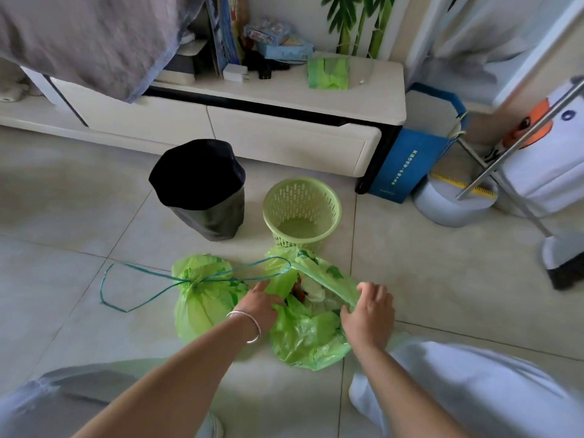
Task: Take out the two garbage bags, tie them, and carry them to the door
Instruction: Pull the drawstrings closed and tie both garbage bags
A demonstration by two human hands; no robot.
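Observation:
Two green garbage bags lie on the tiled floor in front of me. The left bag (202, 298) is drawn shut, and its blue-green drawstring (132, 286) trails in long loops to the left. The right bag (309, 333) is open at the top, with trash showing inside. My left hand (262, 303), with a silver bracelet on the wrist, pinches the left side of the right bag's rim. On the opposite side, my right hand (369, 311) grips that same rim.
A green plastic basket (301, 213) stands with no bag in it just behind the bags, beside a dark bin (202, 191) with a black liner. A white low cabinet (252, 121) runs behind. A blue paper bag (407, 162), a broom (559, 257) and a metal pole stand at right.

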